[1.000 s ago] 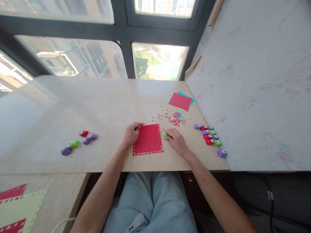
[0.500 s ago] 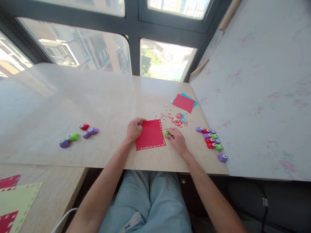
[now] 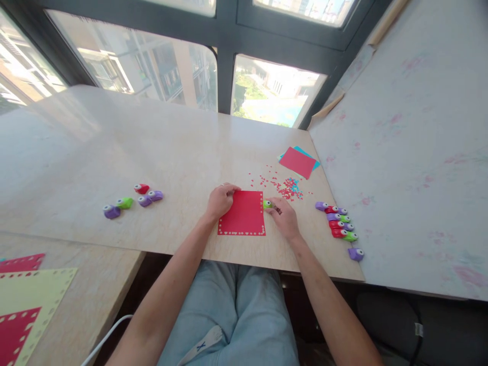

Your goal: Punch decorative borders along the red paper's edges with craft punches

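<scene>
Several panes of a dark-framed window [image 3: 224,33] stood beyond your pale bench [image 3: 183,142], and a flowered wall [image 3: 400,152] bounded it on the right. Five paper punches [image 3: 144,201] sat well apart on the left; a tighter cluster of punches [image 3: 335,224] lay near the wall. Paper bits [image 3: 292,189] were scattered just short of a few stacked cards [image 3: 297,163]. A yellow sheet [image 3: 34,292] lay at your near left.

The red sheet [image 3: 244,213] was flat before you, with holes along its near edge and part of its right edge. Your left hand [image 3: 221,202] had its fingers bunched over the far left corner; whether they pinched or only pressed, I cannot tell. Your right hand [image 3: 285,218] pinched the green punch [image 3: 267,204] between thumb and fingers, at the sheet's right edge. Whether paper was inside its slot was too small to see.
</scene>
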The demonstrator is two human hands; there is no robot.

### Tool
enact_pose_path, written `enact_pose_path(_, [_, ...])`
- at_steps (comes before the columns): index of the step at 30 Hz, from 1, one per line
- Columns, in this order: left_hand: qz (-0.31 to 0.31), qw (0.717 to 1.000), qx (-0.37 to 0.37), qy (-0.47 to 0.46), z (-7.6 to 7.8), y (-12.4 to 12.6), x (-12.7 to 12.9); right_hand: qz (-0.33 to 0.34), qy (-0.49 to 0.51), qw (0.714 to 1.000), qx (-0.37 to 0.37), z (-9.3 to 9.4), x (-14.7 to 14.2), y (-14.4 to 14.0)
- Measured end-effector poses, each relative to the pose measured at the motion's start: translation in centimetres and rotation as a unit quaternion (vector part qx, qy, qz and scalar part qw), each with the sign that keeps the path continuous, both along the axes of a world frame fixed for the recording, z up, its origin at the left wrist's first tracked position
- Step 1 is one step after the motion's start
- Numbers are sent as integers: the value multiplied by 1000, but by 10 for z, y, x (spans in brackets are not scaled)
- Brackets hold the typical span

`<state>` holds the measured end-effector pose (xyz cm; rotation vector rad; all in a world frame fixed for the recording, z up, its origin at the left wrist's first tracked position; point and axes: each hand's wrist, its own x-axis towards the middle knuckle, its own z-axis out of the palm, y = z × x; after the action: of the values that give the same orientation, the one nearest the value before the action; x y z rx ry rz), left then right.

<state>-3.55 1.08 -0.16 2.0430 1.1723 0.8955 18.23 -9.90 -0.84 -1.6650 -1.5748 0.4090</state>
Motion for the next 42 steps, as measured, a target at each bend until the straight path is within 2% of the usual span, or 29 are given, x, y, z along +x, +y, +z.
enact_pose_path(11, [8,1000,3,-6,-3,2,1,-5,5,1000,-7,2,-1,-2])
enact_pose_path(42, [-1,1000,0,5,2,-2,-2,12,-5,1000,10,1,-1,0])
